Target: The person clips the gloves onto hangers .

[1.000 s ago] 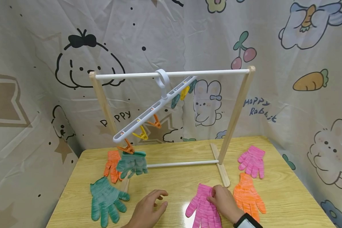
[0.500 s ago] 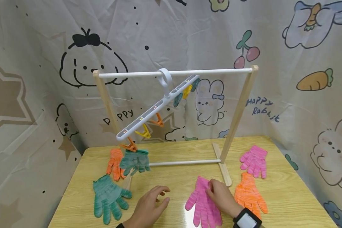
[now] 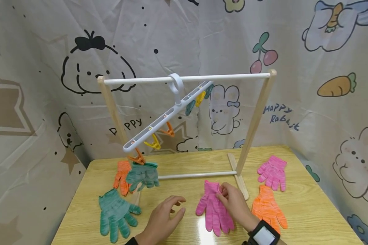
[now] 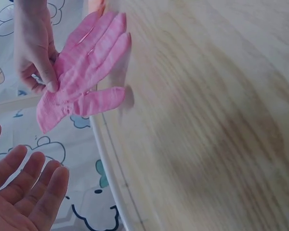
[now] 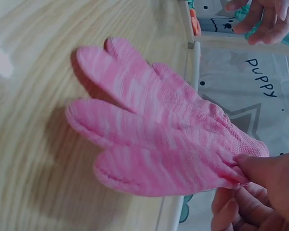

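A pink knit glove (image 3: 214,207) is pinched near its cuff by my right hand (image 3: 235,204), between thumb and fingers; its fingers point toward me. In the right wrist view the glove (image 5: 154,134) is lifted off the table at the cuff. My left hand (image 3: 164,219) hovers to the left of it with relaxed fingers and holds nothing. Beyond both hands, a white clip hanger (image 3: 159,122) hangs slanted from a rod. An orange clip (image 3: 137,158) at its near end holds a folded green glove (image 3: 143,175).
A wooden stand with a white top rod (image 3: 220,78) bears the hanger. Yellow (image 3: 153,142) and teal (image 3: 190,107) clips hang from it too. On the table lie a green glove (image 3: 115,214), orange gloves (image 3: 268,207) on both sides, and another pink glove (image 3: 273,173).
My right hand has moved the pink glove away from me and slightly left, toward the stand. My left hand has shifted a little forward, staying relaxed.
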A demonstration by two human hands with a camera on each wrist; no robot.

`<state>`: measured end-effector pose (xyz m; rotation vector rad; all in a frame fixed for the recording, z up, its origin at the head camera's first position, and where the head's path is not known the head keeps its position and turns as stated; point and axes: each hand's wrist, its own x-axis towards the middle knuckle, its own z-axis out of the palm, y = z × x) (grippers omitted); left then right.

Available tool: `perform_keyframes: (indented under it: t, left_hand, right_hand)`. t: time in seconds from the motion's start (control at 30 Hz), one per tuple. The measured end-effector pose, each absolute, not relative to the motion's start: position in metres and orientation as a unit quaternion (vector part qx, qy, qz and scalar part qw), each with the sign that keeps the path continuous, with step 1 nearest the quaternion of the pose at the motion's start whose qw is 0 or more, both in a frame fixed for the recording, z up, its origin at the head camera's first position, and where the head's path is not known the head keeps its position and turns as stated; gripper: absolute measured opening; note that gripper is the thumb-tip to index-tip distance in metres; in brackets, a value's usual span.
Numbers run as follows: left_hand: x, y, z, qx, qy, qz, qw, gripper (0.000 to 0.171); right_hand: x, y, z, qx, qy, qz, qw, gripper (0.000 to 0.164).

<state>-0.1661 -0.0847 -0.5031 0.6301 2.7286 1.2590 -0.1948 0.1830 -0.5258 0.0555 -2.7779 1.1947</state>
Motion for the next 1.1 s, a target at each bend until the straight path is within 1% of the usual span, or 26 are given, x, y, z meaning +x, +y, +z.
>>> perform_keyframes:
  t: [0.33,0.43,0.63,0.73,1.1]
  left_hand:
    - [-0.170,-0.083,-0.494,0.195,0.885,0.420,0.031,0.025]
    - [-0.172,-0.082,-0.492,0.197,0.888,0.414,0.026,0.025]
    - [-0.173,-0.081,-0.487,0.209,0.893,0.399,-0.009,0.022]
    - [-0.175,-0.080,-0.483,0.215,0.893,0.395,-0.025,0.022]
    - [-0.181,-0.069,-0.465,0.210,0.898,0.383,-0.052,0.027]
  right_hand:
    - [-0.193,0.174,-0.509,0.035,-0.903,0.417,0.100,0.015]
    - [-0.193,0.172,-0.505,0.039,-0.901,0.415,0.122,0.015]
    - [-0.195,0.169,-0.496,0.062,-0.895,0.409,0.166,0.016]
    - [-0.196,0.167,-0.491,0.072,-0.892,0.412,0.172,0.016]
    - [-0.201,0.155,-0.474,0.100,-0.880,0.418,0.202,0.014]
